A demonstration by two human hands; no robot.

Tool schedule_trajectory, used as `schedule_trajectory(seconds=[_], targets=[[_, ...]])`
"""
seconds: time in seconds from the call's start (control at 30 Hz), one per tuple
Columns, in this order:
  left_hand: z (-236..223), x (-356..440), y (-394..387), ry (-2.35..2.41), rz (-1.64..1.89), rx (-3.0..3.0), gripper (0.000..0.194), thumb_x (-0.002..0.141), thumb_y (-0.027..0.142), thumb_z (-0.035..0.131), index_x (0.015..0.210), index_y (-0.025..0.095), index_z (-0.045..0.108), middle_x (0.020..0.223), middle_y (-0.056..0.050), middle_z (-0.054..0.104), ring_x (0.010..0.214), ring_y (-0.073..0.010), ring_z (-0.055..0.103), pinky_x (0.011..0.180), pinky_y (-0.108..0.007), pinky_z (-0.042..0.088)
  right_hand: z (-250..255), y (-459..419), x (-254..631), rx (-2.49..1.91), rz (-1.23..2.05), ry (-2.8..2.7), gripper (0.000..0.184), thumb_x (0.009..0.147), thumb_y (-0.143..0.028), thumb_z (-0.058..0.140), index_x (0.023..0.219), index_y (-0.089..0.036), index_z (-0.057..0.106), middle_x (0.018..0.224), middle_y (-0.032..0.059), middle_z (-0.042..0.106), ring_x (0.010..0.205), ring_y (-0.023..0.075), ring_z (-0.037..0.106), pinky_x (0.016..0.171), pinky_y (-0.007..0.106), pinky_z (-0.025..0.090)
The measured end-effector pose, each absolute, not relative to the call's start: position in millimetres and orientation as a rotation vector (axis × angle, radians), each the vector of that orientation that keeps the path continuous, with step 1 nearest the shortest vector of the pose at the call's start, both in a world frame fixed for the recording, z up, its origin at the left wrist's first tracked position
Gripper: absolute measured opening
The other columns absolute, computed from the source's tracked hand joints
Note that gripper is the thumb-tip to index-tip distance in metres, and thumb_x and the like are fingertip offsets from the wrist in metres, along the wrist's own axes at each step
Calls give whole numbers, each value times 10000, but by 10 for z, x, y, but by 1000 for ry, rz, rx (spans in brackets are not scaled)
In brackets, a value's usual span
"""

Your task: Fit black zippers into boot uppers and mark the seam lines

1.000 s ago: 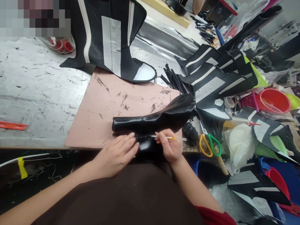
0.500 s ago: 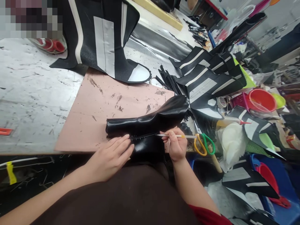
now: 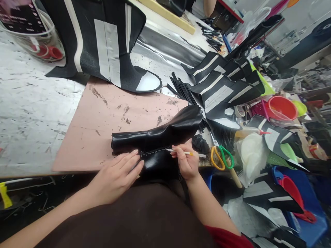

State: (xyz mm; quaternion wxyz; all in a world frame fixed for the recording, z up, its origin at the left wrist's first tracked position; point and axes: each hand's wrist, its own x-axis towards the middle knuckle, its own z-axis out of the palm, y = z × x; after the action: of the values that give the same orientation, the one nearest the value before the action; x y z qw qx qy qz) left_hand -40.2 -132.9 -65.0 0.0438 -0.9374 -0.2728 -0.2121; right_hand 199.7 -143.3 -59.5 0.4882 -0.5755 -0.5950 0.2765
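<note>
A glossy black leather boot upper (image 3: pixel 155 136) lies at the table's front edge, its lower part hanging toward my lap. Fine white tick marks (image 3: pixel 152 152) run along a seam or edge of it. My left hand (image 3: pixel 120 177) rests on the leather at the left end of those marks, fingers stretched out and flat. In my right hand (image 3: pixel 186 163) is a thin white marking pen (image 3: pixel 201 156) with a yellow band, pinched between thumb and fingers. Its tip meets the leather, or nearly so, at the right of the marks.
Beneath the leather is a stained pink mat (image 3: pixel 85 137). Scissors (image 3: pixel 221 156) with orange and green handles lie at the right, near a glue bottle (image 3: pixel 245 132). Black boot-shaped pieces (image 3: pixel 129 70) with pale strips lie behind. A glass jar (image 3: pixel 49 43) stands at far left.
The whole view has shifted, so things sit slightly farther left. The pen's rear end has dipped, while its tip stays near the same stretch of leather. My left hand keeps its place.
</note>
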Motion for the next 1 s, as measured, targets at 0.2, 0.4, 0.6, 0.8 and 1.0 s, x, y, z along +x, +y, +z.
schedule_trajectory(seconds=[0.2,0.4,0.6,0.8,1.0], targets=[[-657,-401,-1333,-840,-647,-2883,222,855,167,475,1033,121,601,1050,-135,626,1078,-255,549,884,-388,482,-550,-1421,1971,-1390,643,-1455,147,838,-224,493,770,-180,616,648,6,620,513,109,591,471,226,507],[-666,-405,-1333,-834,-662,-2890,217,845,168,495,1025,110,602,1041,-142,625,1073,-269,550,879,-395,482,-522,-1416,1956,-1389,620,-1503,135,831,-199,491,775,-184,613,633,2,621,521,110,595,490,230,513],[-656,-400,-1334,-833,-667,-2881,213,850,166,481,1014,116,608,1035,-133,628,1071,-265,551,877,-388,480,-517,-1416,1963,-1411,616,-1508,147,836,-214,484,764,-185,609,627,-1,610,528,114,598,517,245,525],[-633,-395,-1330,-835,-661,-2867,211,850,166,478,1003,120,616,1029,-132,632,1064,-259,556,876,-383,482,-572,-1427,1982,-1414,695,-1413,162,842,-268,496,765,-186,612,667,12,622,526,119,597,477,246,513],[-636,-401,-1322,-830,-660,-2861,206,854,171,474,999,135,616,1026,-119,636,1064,-249,556,874,-373,482,-603,-1408,2020,-1403,690,-1325,183,851,-278,491,754,-189,617,650,8,615,521,116,580,461,243,489]])
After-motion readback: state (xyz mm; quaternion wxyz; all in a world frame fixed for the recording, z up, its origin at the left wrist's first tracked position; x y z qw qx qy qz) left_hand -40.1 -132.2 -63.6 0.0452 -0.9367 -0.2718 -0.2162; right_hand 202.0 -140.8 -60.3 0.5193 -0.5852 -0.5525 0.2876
